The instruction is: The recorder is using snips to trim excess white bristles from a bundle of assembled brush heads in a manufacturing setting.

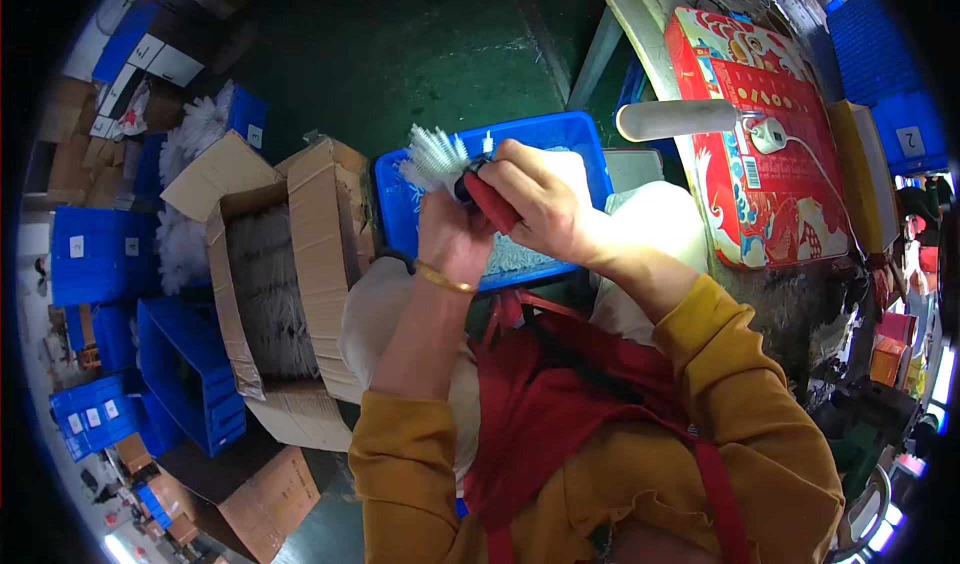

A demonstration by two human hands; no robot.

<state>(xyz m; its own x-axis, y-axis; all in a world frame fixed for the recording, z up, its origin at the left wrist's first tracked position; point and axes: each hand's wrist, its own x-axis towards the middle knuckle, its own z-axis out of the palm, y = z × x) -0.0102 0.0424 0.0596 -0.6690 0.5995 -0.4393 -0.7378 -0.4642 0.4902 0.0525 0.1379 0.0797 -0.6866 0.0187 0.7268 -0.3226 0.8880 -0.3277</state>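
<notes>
My left hand [450,239], a yellow bangle at its wrist, closes around a bundle of thin white bristle brushes [430,154] whose bristly ends fan up and left. Against the bundle, my right hand [545,202] grips a red-handled tool [491,207] with a dark end; its exact kind is hidden by the fingers. Both hands meet above a blue plastic tub [555,129]. Many small white pieces [520,254] lie in the tub, partly covered by my hands.
Left of the tub stands an open cardboard box [325,254] packed with pale bristly pieces. Blue crates [190,374] are stacked farther left. To the right, a workbench [640,9] carries a red patterned box [770,154], and a grey cylinder [675,120] juts toward me beside a white corded fitting [768,135].
</notes>
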